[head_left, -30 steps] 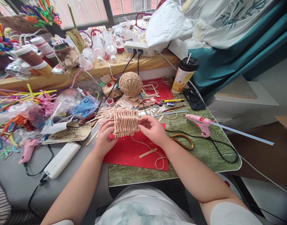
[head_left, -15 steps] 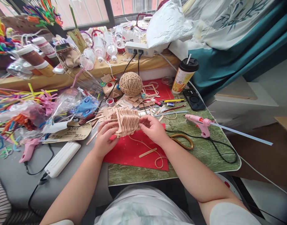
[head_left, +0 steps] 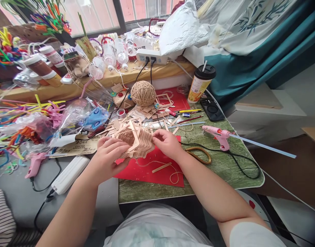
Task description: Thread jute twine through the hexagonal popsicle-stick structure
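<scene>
The red sheet [head_left: 147, 168] lies on the table [head_left: 224, 171] in front of the person and serves as the landmark here. On its near part rests a loose stick [head_left: 161, 167], and a thin string [head_left: 175, 176] curls over its near right corner.

Above the far left part of the red sheet, both hands hold a stick frame [head_left: 135, 139], a small body built from many flat wooden sticks. It is lifted clear of the sheet. Its long axis runs from left to right, between the two hands, and it is tilted, so the open square end on the left turns toward the person.

The left hand [head_left: 108, 156] grasps this open end from the near side. Its fingers [head_left: 118, 145] are curled over the edge sticks, and the thumb side is hidden behind them. The right hand [head_left: 167, 144] takes the opposite end, with its fingers [head_left: 157, 139] closed in a pinch on the last sticks. Both hands are equally close to the frame, each at one end of it.

Just right of the red sheet lie scissors [head_left: 200, 154] with orange handles. Further right and beyond them is a pink glue gun [head_left: 219, 135]. Far behind the red sheet sits a ball of twine [head_left: 143, 93], and a cup [head_left: 200, 84] with a dark lid stands to the far right of it.
</scene>
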A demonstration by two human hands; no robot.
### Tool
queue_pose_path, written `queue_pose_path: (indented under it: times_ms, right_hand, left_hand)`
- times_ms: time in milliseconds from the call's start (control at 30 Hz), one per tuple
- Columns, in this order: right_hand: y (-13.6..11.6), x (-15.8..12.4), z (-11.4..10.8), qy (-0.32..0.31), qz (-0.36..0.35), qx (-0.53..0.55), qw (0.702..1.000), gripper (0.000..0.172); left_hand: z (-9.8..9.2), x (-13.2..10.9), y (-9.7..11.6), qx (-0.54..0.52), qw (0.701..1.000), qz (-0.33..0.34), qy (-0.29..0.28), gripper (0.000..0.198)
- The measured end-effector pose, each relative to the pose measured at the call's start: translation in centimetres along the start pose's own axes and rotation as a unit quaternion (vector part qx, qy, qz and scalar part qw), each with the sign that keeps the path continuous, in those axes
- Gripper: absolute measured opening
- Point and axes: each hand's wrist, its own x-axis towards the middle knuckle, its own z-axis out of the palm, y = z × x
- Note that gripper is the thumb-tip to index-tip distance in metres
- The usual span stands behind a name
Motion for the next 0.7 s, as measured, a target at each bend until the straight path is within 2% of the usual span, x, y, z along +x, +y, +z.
queue_pose_path:
  times_ms: [133, 300, 467, 700]
  right_hand:
    - [-0.4, -0.1, -0.2, -0.008, 0.007, -0.116, 0.993, 0.018]
    - [-0.9, -0.2, -0.2, -0.023, 0.007, -0.177, 0.984, 0.017]
    - [-1.1, -0.3, -0.2, -0.032, -0.006, -0.219, 0.975, 0.02]
    - [-0.9, -0.3, -0.1, -0.074, -0.032, -0.235, 0.969, 0.021]
  left_hand:
    - [0.6, -0.5, 0.5, -0.023, 0.999, -0.027, -0.031, 0.031]
    - [1.4, -1.3, 0.4, -0.032, 0.997, -0.038, -0.054, 0.028]
    - [1.0, -1.6, 0.1, -0.021, 0.997, -0.014, -0.078, 0.029]
    - [0.3, -0.5, 1.0, 0.001, 0.993, 0.014, -0.119, 0.029]
